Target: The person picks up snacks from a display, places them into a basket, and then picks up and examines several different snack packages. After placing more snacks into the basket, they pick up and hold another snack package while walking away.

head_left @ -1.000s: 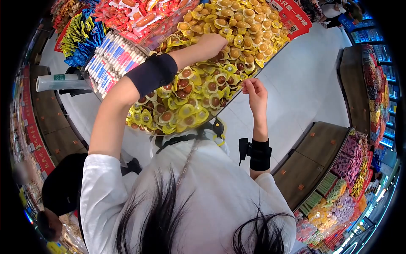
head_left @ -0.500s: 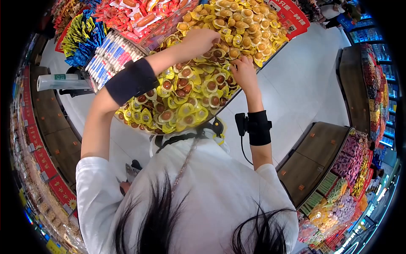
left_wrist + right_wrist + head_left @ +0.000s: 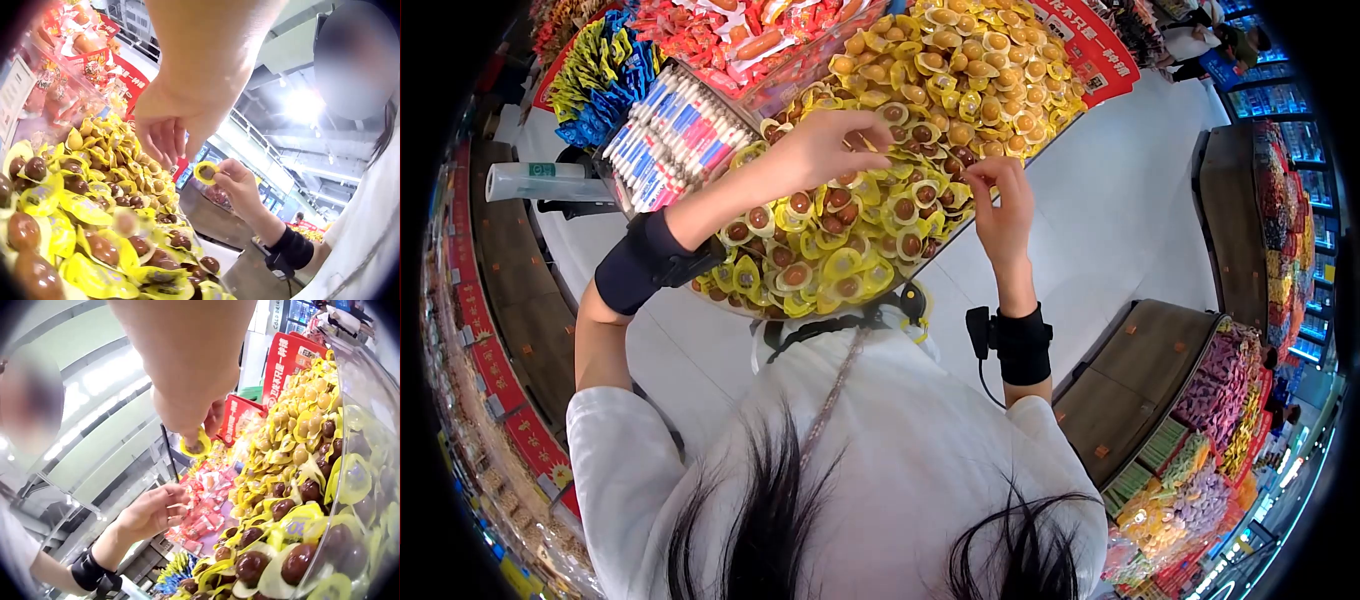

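Observation:
In the head view my left hand [image 3: 830, 150] hovers over a heaped bin of yellow-edged clear packets [image 3: 840, 262], each with a small brown, egg-like piece inside. Its fingers are loosely bent with nothing between them, as the right wrist view also shows. My right hand [image 3: 1005, 210] is at the bin's right edge. Seen from the left wrist, its thumb and fingers pinch one yellow-edged packet [image 3: 206, 172], held up beside the heap. That same packet [image 3: 197, 445] shows below the right fingers in the right wrist view.
Paler yellow packets [image 3: 990, 70] fill the bin's far side. Beyond a clear divider lie red-wrapped sausages [image 3: 750, 45]; white, blue and pink sticks [image 3: 670, 135] stand at the left. A clear wall [image 3: 340, 456] borders the heap. A wooden display counter [image 3: 1140, 380] stands at right.
My left hand has come back from the far part of the heap toward me and its fingers have loosened. The right hand reached in over the packets, then drew back to the edge.

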`<state>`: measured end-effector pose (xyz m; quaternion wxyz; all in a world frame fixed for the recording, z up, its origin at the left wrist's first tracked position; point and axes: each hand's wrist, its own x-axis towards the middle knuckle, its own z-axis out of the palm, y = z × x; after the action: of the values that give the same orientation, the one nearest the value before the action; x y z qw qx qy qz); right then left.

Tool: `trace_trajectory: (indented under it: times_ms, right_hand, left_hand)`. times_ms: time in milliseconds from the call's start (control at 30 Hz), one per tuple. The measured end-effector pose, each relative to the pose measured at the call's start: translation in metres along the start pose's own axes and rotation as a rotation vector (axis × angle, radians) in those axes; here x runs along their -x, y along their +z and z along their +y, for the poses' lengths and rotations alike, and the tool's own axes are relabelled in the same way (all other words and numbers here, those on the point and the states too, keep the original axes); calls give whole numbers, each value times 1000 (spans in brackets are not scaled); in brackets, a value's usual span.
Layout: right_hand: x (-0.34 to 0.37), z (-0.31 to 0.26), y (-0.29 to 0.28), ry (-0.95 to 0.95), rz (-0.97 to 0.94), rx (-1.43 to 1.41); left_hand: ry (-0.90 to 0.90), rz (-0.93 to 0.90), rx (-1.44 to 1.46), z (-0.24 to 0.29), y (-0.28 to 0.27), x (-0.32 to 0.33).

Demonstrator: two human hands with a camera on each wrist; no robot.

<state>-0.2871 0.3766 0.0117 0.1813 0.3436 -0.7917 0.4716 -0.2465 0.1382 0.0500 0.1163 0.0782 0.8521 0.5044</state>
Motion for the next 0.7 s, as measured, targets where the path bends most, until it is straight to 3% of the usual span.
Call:
trace_trajectory:
  times_ms: [100, 233, 700]
  right_hand:
    - [8, -14, -6, -348, 21, 160]
    - [13, -26, -8, -552, 59, 213]
    - [27, -27, -10, -609, 102, 163]
  left_hand:
    - [-93, -117, 397, 11, 11, 3]
    - [-122, -243, 619, 23, 22, 12]
    - [-161, -301, 794, 24, 36, 22]
